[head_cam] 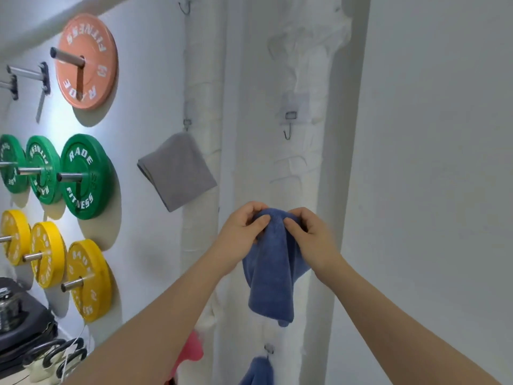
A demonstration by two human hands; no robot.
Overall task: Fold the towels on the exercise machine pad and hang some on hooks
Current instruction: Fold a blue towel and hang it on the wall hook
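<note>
A blue towel hangs in front of the white wall, bunched at its top. My left hand and my right hand both pinch that top edge, thumbs pressed into the cloth. An empty metal hook is on the wall above my hands. A grey towel hangs folded from a hook to the left. Lower down, a second blue towel hangs from a hook, and a pink towel shows behind my left forearm.
Weight plates sit on wall pegs at left: orange, green, yellow. Another hook is high on the wall. A black machine part and handles lie at the lower left. White pipes run vertically.
</note>
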